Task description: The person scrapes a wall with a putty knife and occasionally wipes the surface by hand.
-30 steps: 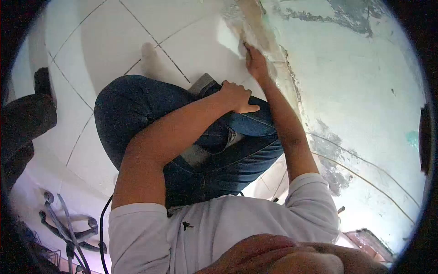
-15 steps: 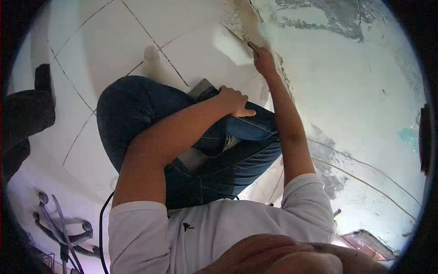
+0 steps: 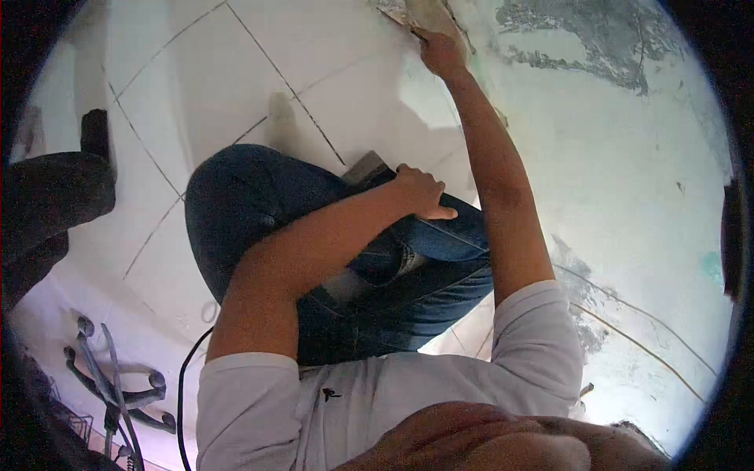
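Observation:
My right hand [image 3: 442,53] is stretched far forward, low by the base of the wall [image 3: 597,157]. Its fingers are closed round the handle of what looks like a scraper [image 3: 403,22]. The thin blade points up and left, close to a rough strip of bare plaster [image 3: 430,14] where floor and wall meet. My left hand [image 3: 422,192] lies on my folded leg in blue jeans [image 3: 448,228], thumb apart from the fingers, with nothing in it.
White floor tiles [image 3: 204,86] with dark joints spread ahead. At the left is another person's dark-trousered leg [image 3: 55,192]. A wheeled chair base [image 3: 118,388] stands lower left, near a black cable [image 3: 182,392]. Grey patches [image 3: 581,47] and thin wires [image 3: 640,345] mark the wall.
My right hand has reached farther forward with the scraper, along the foot of the wall. My left hand stays on my leg; the whole view has shifted slightly.

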A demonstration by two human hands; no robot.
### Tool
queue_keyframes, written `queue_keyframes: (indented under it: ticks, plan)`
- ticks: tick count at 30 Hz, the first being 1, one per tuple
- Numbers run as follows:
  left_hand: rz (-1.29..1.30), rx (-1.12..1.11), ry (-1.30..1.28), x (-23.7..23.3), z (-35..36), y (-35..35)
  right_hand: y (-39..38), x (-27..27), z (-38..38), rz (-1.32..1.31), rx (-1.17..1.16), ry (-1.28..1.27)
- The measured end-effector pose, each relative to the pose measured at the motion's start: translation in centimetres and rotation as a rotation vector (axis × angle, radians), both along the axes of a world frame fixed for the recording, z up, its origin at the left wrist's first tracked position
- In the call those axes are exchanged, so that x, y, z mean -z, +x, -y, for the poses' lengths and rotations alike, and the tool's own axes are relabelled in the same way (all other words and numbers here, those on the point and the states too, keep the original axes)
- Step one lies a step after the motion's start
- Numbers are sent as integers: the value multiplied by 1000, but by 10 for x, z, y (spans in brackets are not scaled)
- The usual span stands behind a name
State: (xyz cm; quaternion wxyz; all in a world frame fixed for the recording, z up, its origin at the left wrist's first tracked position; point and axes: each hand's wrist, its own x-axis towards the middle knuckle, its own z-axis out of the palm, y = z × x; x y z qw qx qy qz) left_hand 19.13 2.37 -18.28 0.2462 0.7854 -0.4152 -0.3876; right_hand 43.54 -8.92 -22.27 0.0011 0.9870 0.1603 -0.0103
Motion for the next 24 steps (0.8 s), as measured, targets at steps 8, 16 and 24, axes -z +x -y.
queue_keyframes:
  ticks: [8,16,24]
  plan:
    - [20,-9,4,3,2,2,-8,9,-46,5,131,62]
    - [-21,17,11,-7,-1,6,-7,7,-24,51,55,103]
    - [9,-2,-3,-1,2,5,8,-3,-38,37,73,32]
